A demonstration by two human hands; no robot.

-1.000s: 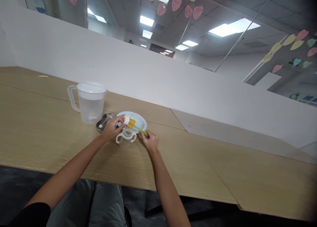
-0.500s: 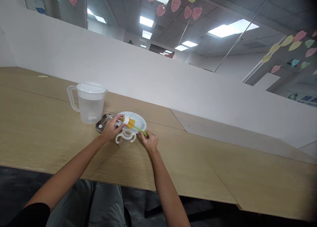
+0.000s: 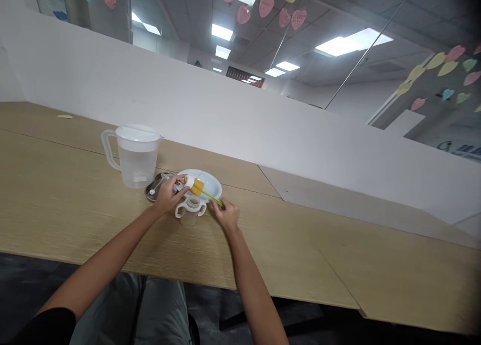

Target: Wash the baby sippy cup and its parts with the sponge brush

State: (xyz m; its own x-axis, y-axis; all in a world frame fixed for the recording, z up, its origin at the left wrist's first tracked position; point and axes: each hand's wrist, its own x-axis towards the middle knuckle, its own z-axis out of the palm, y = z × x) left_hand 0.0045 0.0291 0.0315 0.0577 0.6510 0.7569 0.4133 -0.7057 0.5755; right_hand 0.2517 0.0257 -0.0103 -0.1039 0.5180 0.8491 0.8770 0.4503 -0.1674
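Bench [image 3: 56, 209], pale wood, is carrying these, left to right: a lidded clear plastic pitcher [image 3: 137, 159] standing apart from the rest; a steel tray [image 3: 153, 190] lying partly beneath the left hand [image 3: 167, 195], whose fingers [image 3: 175, 182] are gripping a white plastic collar [image 3: 189, 182] around the head of a yellow sponge bottle brush [image 3: 198, 186]; a two-handled clear cup [image 3: 190, 214] standing just below; a white plate [image 3: 211, 183] lying behind the brush; and the right hand [image 3: 226, 216], its fingers [image 3: 220, 207] closed, pinching the brush's green handle [image 3: 213, 198].
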